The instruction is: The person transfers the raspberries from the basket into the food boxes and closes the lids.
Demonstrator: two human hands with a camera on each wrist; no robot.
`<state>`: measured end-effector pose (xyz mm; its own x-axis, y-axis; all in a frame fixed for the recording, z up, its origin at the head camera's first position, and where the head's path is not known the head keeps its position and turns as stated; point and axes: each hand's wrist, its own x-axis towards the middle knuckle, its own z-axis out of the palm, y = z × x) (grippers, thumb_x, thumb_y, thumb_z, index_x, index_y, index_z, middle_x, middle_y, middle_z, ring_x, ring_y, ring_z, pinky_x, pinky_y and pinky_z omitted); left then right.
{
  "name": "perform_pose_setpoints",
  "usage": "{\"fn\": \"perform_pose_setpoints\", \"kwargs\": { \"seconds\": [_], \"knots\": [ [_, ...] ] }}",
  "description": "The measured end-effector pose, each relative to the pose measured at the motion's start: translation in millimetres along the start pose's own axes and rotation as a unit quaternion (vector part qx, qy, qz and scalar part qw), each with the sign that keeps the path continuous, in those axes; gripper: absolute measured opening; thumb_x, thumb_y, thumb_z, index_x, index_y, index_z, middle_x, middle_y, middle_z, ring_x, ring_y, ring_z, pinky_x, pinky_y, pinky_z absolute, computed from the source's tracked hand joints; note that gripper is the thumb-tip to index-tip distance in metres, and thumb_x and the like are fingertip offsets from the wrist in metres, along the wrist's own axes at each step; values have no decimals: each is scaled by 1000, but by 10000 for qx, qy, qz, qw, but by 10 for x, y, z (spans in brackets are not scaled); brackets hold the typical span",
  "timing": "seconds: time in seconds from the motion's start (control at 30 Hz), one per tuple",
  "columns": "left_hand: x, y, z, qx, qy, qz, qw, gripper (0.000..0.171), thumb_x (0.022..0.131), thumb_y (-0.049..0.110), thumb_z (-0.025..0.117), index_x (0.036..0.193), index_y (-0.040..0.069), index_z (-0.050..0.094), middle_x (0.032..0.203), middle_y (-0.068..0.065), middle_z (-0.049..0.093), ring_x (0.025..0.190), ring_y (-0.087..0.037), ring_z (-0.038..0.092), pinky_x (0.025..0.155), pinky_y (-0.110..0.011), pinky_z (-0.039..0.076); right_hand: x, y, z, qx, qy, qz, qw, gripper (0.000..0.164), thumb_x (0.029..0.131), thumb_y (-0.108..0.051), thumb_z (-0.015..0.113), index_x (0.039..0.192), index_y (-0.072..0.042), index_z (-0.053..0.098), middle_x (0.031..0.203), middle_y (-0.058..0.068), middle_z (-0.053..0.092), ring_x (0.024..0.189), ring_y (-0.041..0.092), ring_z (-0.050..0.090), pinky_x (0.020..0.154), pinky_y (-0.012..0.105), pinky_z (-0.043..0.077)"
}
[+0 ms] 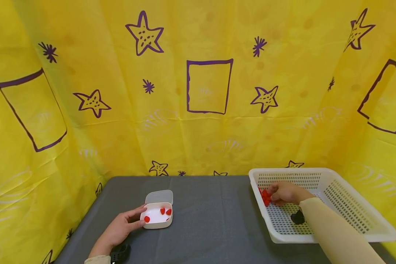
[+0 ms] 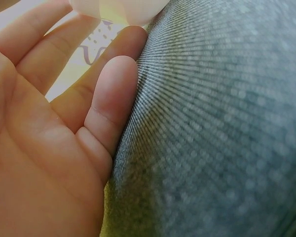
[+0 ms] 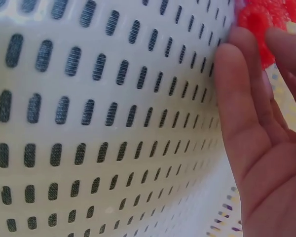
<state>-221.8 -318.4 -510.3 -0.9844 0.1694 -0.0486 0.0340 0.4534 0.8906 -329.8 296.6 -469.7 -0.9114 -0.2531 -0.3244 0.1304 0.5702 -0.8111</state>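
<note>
A small white lidded box [image 1: 157, 225] stands on the grey table, its translucent lid [image 1: 159, 197] flipped back. Several small red raspberries [image 1: 146, 219] lie inside it. My left hand [image 1: 118, 228] grips the box's left side, thumb toward the front and fingertips farther back; the left wrist view shows the palm [image 2: 44, 163] and lower fingers beside the cloth. Inside the white perforated basket [image 1: 270, 229] at the right, my right hand [image 1: 285, 192] pinches a raspberry [image 3: 259, 24] at the left wall. More red raspberries [image 1: 264, 196] are clustered there, partly hidden by the fingers.
A black object [image 1: 297, 217] lies on the basket floor below the right forearm; its kind is unclear. Grey cloth [image 1: 214, 216] covers the table between box and basket. Yellow patterned curtains [image 1: 204, 146] enclose the back and both sides.
</note>
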Motion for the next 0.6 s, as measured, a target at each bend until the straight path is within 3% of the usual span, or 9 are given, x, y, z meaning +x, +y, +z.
{"fn": "perform_pose_setpoints", "kwargs": {
  "seconds": [0.17, 0.4, 0.5, 0.6],
  "knots": [
    [-1, 6, 0, 24, -1, -13, 10000, 54, 90, 26, 76, 139, 7, 61, 148, -10, 49, 133, -38, 45, 102, -50, 43, -21, -7, 10, -305, 215, 32, 9993, 12, 84, 10, 67, 95, 6, 62, 86, 13, 61, 73, 26, 62, 69, 40, 59],
    [-6, 23, -4, 19, -18, -32, 10000, 53, 91, 26, 75, 139, 8, 60, 148, -10, 49, 133, -39, 45, 103, -52, 42, -57, -21, -15, -778, 283, -131, 9965, 13, 79, 11, 67, 90, 4, 64, 80, 11, 61, 69, 25, 62, 64, 39, 58],
    [-5, 29, -4, 71, -19, -30, 10000, 53, 91, 26, 75, 138, 8, 61, 148, -11, 49, 132, -39, 46, 102, -51, 43, -70, -35, -55, -790, 226, -118, 9965, 12, 80, 9, 67, 92, 4, 65, 80, 12, 62, 69, 25, 61, 65, 40, 58],
    [-3, 35, -3, 145, -6, -72, 9999, 53, 91, 28, 75, 138, 8, 61, 148, -10, 49, 132, -37, 46, 102, -48, 44, -88, -67, -127, -381, 193, -154, 9990, 11, 86, 6, 65, 97, 7, 64, 83, 15, 64, 72, 27, 62, 68, 41, 58]
  ]
}}
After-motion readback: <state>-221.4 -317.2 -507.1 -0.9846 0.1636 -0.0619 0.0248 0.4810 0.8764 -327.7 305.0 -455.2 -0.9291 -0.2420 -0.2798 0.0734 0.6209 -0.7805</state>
